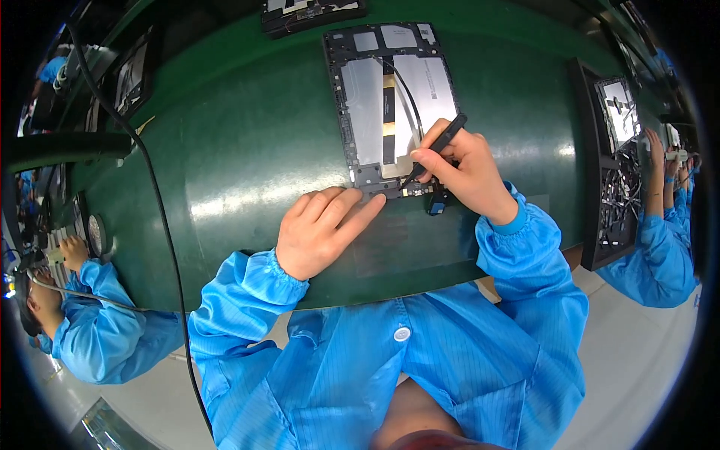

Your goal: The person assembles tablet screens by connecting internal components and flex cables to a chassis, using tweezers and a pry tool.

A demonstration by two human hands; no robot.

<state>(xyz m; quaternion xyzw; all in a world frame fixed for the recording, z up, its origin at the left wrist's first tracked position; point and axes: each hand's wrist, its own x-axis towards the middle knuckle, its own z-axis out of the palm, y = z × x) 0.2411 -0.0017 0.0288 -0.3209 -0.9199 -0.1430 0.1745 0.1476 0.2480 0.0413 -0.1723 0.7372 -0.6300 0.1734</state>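
Observation:
An opened tablet body (362, 112) lies on the green work table, its silver inner plate and black frame exposed. A dark flex cable with gold-coloured sections (388, 101) runs down its middle, and a thin black cable (409, 94) curves beside it. My right hand (469, 172) grips a black, pen-shaped pointed tool (448, 136), its tip at the tablet's near edge by a small circuit board (415, 192). My left hand (319, 229) lies with fingers stretched out, fingertips on the near left edge. A small blue-and-black part (436, 202) sits just beyond the board.
A black tray (592, 225) with many small parts and another tablet panel (619, 112) stands at the right. At the far edge is another device (311, 16). A black cable (154, 180) hangs across the left side. Co-workers in blue sleeves work at both sides.

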